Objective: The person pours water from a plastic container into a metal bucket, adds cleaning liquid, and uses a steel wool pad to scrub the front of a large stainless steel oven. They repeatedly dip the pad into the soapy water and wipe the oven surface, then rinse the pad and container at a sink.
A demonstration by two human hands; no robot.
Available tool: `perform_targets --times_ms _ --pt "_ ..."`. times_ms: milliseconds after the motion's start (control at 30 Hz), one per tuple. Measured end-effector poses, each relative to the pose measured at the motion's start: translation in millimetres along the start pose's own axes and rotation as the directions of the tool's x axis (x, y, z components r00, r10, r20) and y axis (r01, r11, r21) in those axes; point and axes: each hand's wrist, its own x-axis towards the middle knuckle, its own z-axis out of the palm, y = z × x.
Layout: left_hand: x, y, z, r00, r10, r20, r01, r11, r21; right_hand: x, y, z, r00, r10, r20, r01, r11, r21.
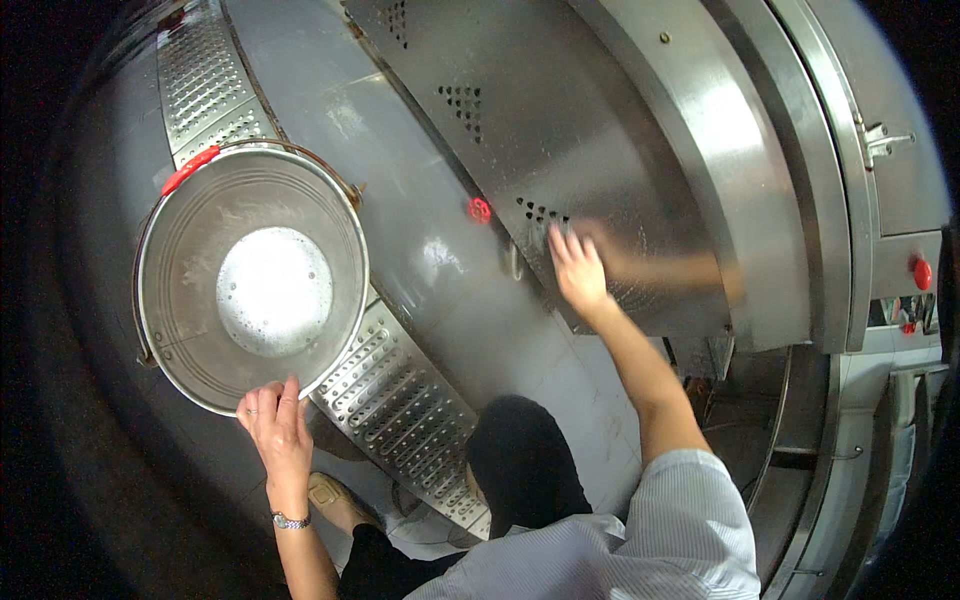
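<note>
A metal bucket (178,275) stands at the left with foamy white liquid (275,290) in its bottom. Its wire handle, with a red grip (190,170), lies against the far side of the rim. My left hand (272,425) grips the near rim, fingers curled over the edge. Farther right, my right hand (580,270) rests on a wet stainless steel panel (570,110), fingers stretched out beside a cluster of small holes. No cloth can be made out under that palm.
Perforated metal drain covers (395,385) run along the grey tiled floor (410,240) beside the bucket. A red valve knob (479,210) sticks out by the panel's lower edge. Metal pipe fittings (885,140) and another red knob (921,274) are at the far right.
</note>
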Motion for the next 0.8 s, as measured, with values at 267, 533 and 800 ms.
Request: perform_targets --times_ms 267,533,800 --pt "-3.6 -3.0 -2.0 1.000 -0.027 -0.008 0.027 1.000 -0.011 53.7 82.8 -90.1 0.861 0.304 -0.408 -0.358 0.932 -0.060" --pt "0.8 -0.1 -4.3 0.999 -0.028 -0.026 0.027 0.998 -0.051 83.7 23.8 -13.6 0.994 -0.100 -0.045 0.098 0.994 -0.037" --pt "2.2 4.1 -6.4 0.999 -0.041 -0.034 0.040 0.999 -0.030 176.7 100.7 -101.2 0.870 0.162 -0.466 -0.274 0.944 -0.182"
